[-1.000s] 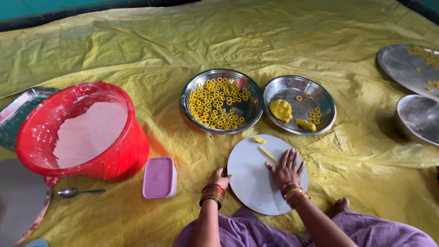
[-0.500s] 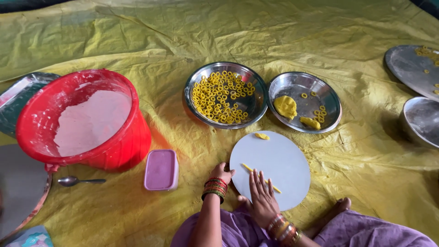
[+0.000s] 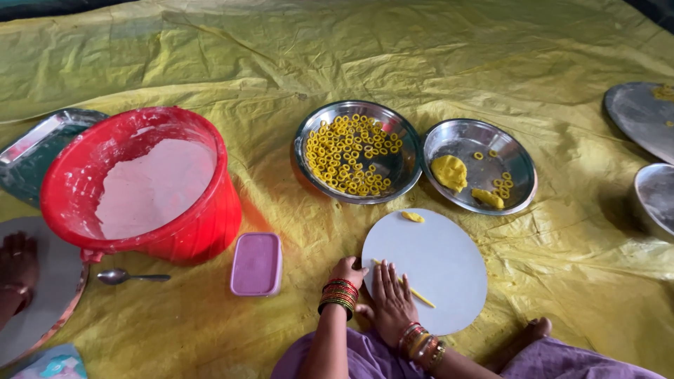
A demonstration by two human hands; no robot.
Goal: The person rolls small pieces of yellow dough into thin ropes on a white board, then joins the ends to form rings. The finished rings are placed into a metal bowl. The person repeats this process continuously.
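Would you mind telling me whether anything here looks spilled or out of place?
Nothing is spilled. The only stray item is a small dough lump alone at the far edge of the white board, apart from the strip under the right hand.
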